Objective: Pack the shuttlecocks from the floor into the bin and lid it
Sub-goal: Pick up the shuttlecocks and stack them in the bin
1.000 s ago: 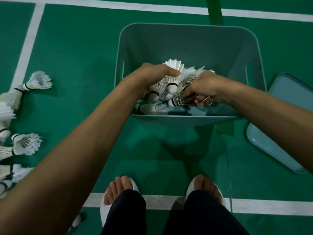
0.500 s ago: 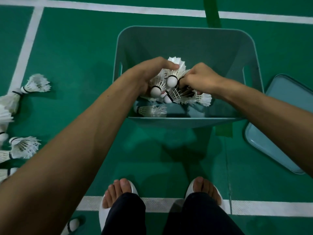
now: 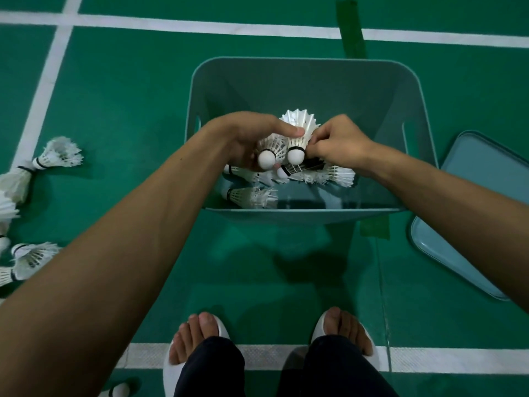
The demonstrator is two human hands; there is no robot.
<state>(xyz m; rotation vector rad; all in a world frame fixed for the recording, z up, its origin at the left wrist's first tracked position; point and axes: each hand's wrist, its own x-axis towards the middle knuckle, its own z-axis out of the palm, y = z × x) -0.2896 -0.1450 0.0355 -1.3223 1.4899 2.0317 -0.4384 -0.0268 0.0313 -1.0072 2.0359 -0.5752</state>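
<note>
Mid-pack: left hand [image 3: 252,138] fingers curled round the shuttlecock bunch [image 3: 299,130] inside the bin [image 3: 286,87], right hand [image 3: 340,141] pinching its feathers beside the left thumb; next probably release, then fetch floor shuttlecocks [image 3: 57,156] far left; lid [image 3: 481,196] lies off, right.

the lid [image 3: 483,207] ran off the right edge. floor shuttlecocks [image 3: 17,181] on the left were cut by the frame. the left hand [image 3: 246,138] and right hand [image 3: 340,144] hid their fingertips and part of the bunch [image 3: 297,133] they held.
</note>
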